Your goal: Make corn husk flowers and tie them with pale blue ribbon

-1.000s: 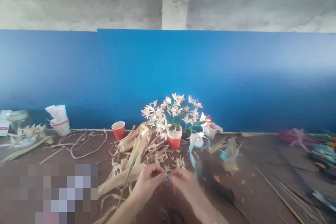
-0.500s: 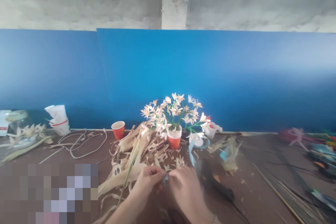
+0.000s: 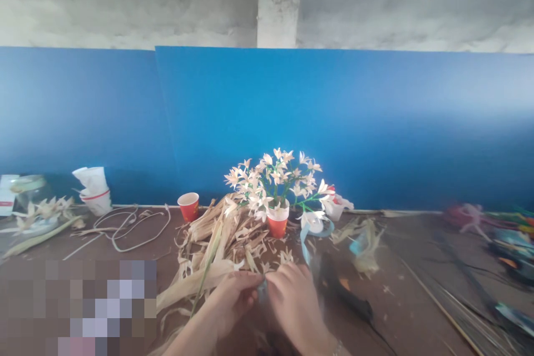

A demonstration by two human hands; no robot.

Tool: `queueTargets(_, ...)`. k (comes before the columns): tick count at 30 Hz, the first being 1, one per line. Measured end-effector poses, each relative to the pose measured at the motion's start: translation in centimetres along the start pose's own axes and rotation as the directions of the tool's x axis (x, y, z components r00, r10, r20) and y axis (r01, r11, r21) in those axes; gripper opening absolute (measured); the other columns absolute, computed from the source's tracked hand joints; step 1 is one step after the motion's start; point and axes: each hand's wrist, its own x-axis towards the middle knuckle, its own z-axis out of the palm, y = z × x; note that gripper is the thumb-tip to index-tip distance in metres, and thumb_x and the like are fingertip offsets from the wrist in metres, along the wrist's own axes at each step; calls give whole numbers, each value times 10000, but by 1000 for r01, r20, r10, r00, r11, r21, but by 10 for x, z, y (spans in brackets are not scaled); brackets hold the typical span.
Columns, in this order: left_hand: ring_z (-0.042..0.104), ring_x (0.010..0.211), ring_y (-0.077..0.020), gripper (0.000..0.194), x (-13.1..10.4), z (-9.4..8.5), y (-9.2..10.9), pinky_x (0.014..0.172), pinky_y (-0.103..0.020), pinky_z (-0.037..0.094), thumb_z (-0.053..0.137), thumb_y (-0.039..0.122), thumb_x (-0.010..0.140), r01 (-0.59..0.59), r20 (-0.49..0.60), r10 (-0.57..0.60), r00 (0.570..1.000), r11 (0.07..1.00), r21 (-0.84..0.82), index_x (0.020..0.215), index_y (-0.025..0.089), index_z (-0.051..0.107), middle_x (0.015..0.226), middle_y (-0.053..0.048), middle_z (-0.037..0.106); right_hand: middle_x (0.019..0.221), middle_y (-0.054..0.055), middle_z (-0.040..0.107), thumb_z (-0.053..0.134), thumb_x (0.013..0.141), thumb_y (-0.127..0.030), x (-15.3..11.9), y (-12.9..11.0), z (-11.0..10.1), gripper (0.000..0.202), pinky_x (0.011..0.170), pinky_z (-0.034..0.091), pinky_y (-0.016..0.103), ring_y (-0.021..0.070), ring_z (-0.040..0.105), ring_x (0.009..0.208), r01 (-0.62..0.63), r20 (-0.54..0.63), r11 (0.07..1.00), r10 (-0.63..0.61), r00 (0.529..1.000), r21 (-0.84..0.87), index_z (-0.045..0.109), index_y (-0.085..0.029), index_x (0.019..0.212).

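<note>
My left hand [image 3: 234, 296] and my right hand [image 3: 295, 296] meet fingertip to fingertip low in the middle of the head view. Both are closed in a pinch. Between them shows a small pale bluish bit, too blurred to name. Just beyond the fingers lie small flowers [image 3: 286, 256] made of pale husk. Behind those stands a red paper cup [image 3: 277, 227] full of cream husk flowers [image 3: 276, 177] on green stems. A heap of dried corn husks [image 3: 221, 233] spreads left of the cup and towards my left forearm.
A black tool with a cord, perhaps a glue gun [image 3: 354, 303], lies by my right hand. Light blue ribbon [image 3: 306, 247] trails near the cup. Another red cup [image 3: 188, 208] and a white cable [image 3: 120, 247] are left; thin sticks [image 3: 450, 311] lie right. A blue panel [image 3: 267, 105] closes off the back.
My left hand has turned slightly, its fingers lower and more curled under. My right hand has shifted a little to the left. Both still pinch at the same spot.
</note>
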Motion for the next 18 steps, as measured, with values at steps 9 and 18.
queueTargets(9, 439, 368, -49, 212, 2, 0, 1, 377, -159, 296, 752, 274, 547, -204, 107, 183, 977, 948, 244, 602, 125, 613, 410, 52, 517, 680, 21, 633, 479, 785, -183, 2, -4, -7, 180, 668, 367, 281, 174, 563, 689, -346, 171, 883, 305, 937, 318, 621, -188, 675)
queueTargets(18, 446, 389, -63, 292, 3, 0, 2, 393, -175, 331, 735, 381, 585, -287, 167, 246, 955, 909, 302, 624, 141, 573, 460, 36, 557, 482, -17, 576, 562, 683, -244, 2, 5, 2, 158, 468, 348, 196, 95, 487, 457, -792, 647, 207, 479, 593, 574, 645, -138, 600)
